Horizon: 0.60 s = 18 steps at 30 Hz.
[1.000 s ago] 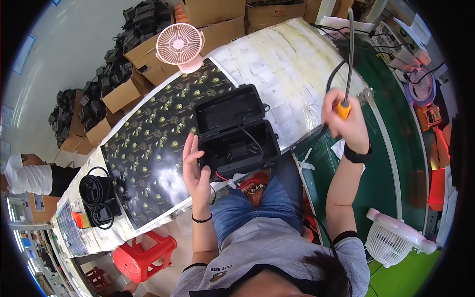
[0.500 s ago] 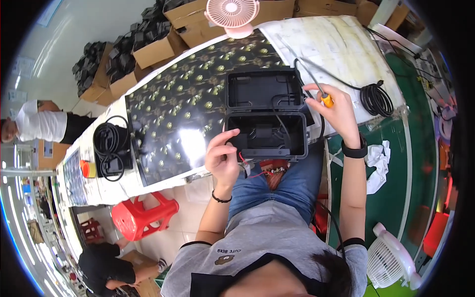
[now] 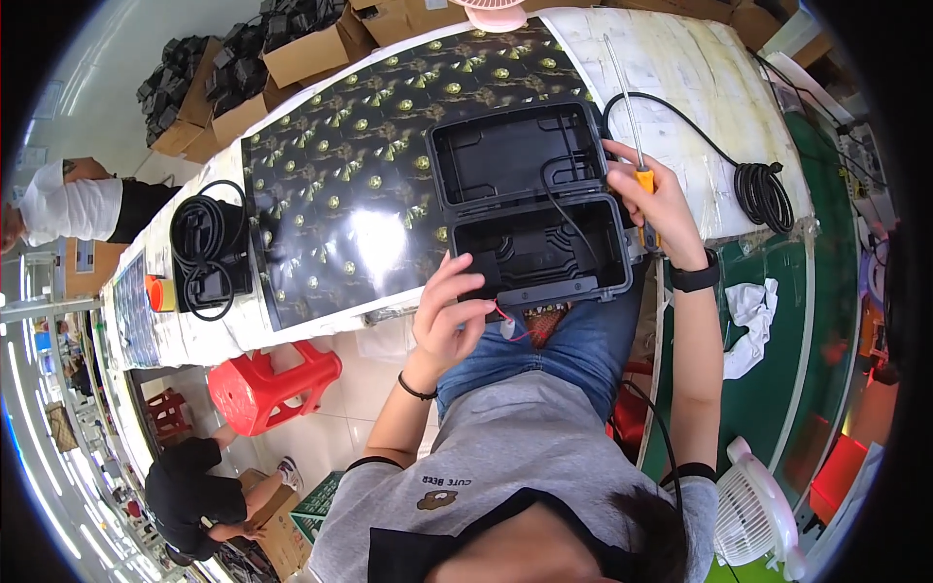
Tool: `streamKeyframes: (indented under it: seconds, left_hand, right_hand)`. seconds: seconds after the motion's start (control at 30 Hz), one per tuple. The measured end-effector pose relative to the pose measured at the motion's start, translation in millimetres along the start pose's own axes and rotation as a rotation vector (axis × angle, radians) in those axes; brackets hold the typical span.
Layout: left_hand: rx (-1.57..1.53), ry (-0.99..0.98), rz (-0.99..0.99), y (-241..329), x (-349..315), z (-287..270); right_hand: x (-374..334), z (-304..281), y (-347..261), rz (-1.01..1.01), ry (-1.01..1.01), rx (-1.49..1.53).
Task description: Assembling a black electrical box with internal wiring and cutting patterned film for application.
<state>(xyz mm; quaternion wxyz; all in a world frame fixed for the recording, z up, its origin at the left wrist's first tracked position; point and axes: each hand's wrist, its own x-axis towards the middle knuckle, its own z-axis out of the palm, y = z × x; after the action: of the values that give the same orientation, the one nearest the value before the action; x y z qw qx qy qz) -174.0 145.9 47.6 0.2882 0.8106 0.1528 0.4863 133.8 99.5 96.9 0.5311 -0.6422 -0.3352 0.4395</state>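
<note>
A black plastic box (image 3: 498, 160) lies with its hinged lid folded back, at the table's edge and over my lap. Several molded ribs and a black cable show inside it. My left hand (image 3: 449, 313) is at the box's near left corner, fingers curled against its wall. Thin red wires with a white connector (image 3: 507, 328) hang at the front edge beside that hand. In my right hand (image 3: 671, 216) is a screwdriver (image 3: 645, 181) with an orange handle, its long shaft pointing away from me. The fingertips of this hand touch the box's right side near the hinge.
A coiled black cable (image 3: 763, 197) lies at right, joined to a cord running toward the box. Another coil (image 3: 206, 248) sits left, near an orange-yellow roll (image 3: 160, 293). A dark patterned sheet (image 3: 340, 194) covers the table. A red stool (image 3: 272, 389) and two other people are at left.
The box has turned slightly, its near edge slanting up to the right. My left hand has moved right against its corner. The screwdriver now points more nearly straight away, and the view has shifted.
</note>
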Motion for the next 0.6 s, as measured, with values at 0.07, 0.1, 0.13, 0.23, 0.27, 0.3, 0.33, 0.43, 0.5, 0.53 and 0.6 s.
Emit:
streamKeyframes:
  seconds: [0.07, 0.1, 0.13, 0.23, 0.27, 0.3, 0.33, 0.43, 0.5, 0.53, 0.6]
  left_hand:
    - [0.217, -0.11, 0.111, 3.0, -1.2, -8.6]
    - [0.346, -0.191, 0.232, 5.1, 1.4, -13.4]
    - [0.44, -0.214, 0.287, 4.2, -0.4, -12.3]
    - [0.545, -0.246, 0.342, 4.2, -4.0, -10.9]
    - [0.551, -0.255, 0.342, 6.2, -4.2, -10.9]
    - [0.551, -0.257, 0.34, 9.5, -4.5, -6.4]
    - [0.564, -0.214, 0.292, 14.2, -4.3, 1.3]
    - [0.603, -0.173, 0.226, 23.4, 6.4, 5.3]
    - [0.632, -0.177, 0.206, 23.2, 9.3, 4.5]
    - [0.615, -0.16, 0.218, 21.7, 9.6, 4.3]
    - [0.591, -0.146, 0.225, 21.1, 9.8, 2.0]
  right_hand:
    - [-0.7, 2.5, 4.1, -0.053, -0.014, -0.08]
    - [1.5, 1.5, 9.8, -0.049, -0.013, -0.08]
    - [4.7, 0.4, 16.2, -0.048, -0.005, -0.062]
    - [6.4, 3.3, 18.1, -0.063, 0.005, -0.043]
    - [5.7, 5.5, 17.3, -0.077, 0.013, -0.043]
    - [5.7, 7.7, 17.9, -0.075, 0.012, -0.043]
    - [6.0, 10.1, 19.1, -0.105, 0.025, -0.062]
    - [6.4, 9.8, 24.3, -0.145, 0.033, -0.08]
    - [5.7, 9.2, 24.8, -0.154, 0.025, -0.076]
    - [5.4, 8.4, 23.5, -0.167, 0.026, -0.082]
    - [4.4, 8.4, 20.6, -0.179, 0.026, -0.086]
